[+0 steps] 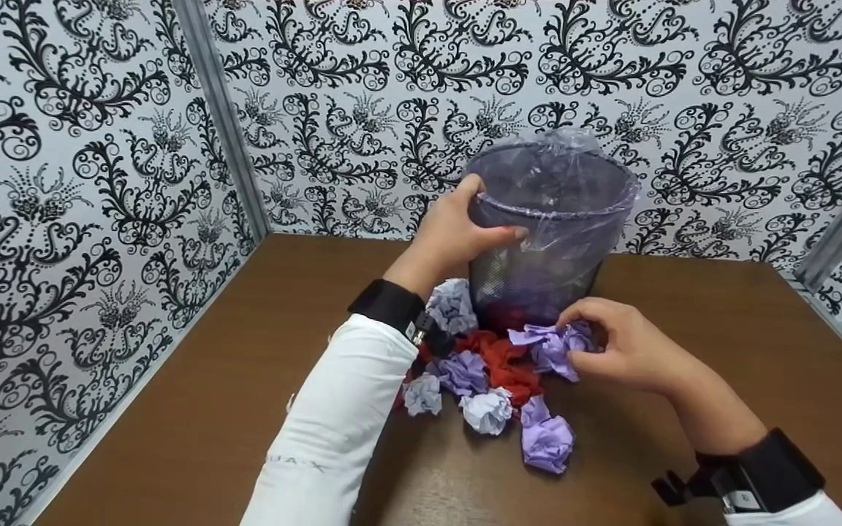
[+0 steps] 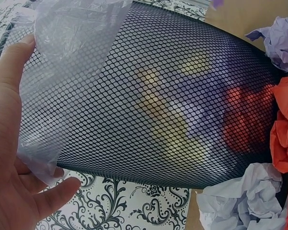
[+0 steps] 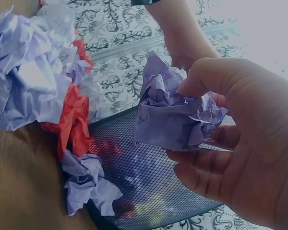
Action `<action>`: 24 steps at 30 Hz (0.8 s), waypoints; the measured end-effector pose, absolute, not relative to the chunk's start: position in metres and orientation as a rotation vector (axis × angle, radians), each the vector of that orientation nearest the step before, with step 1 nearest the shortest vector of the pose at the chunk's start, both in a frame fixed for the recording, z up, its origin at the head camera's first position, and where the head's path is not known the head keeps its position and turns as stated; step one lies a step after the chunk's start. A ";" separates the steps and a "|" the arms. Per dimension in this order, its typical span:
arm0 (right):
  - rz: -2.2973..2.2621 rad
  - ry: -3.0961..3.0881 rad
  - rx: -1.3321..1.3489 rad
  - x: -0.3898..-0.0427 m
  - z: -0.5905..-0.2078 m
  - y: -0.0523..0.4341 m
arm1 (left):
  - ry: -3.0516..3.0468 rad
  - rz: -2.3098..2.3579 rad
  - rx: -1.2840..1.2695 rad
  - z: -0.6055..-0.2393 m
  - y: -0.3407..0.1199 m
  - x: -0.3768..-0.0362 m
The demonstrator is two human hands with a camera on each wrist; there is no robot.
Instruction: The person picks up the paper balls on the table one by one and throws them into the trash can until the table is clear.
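A black mesh waste bin lined with a clear plastic bag stands at the back of the brown table. My left hand grips the bin's rim, thumb inside and fingers over the bag; in the left wrist view the hand lies against the mesh wall. My right hand pinches a crumpled purple paper ball just in front of the bin's base; the right wrist view shows the fingers curled round that ball. Coloured paper shows through the mesh.
Several crumpled paper balls, purple, white and red, lie in a heap in front of the bin. Patterned black-and-white walls enclose the table on the left, back and right.
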State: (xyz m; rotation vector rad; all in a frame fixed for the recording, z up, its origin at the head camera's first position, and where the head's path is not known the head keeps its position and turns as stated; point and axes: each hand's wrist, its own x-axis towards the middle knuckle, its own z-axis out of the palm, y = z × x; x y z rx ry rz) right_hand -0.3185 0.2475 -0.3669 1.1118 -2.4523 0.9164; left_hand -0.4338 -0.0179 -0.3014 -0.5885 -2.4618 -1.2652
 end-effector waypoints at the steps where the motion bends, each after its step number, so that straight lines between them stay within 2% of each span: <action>1: 0.916 -2.448 1.110 -0.318 -0.366 0.247 | -2.464 -1.269 -0.589 -0.301 -0.018 -0.434; 14: 0.861 -2.335 1.177 -0.308 -0.354 0.242 | -2.469 -1.309 -0.579 -0.300 -0.017 -0.432; 24: 0.846 -2.279 1.070 -0.303 -0.344 0.241 | -2.474 -1.310 -0.577 -0.300 -0.017 -0.434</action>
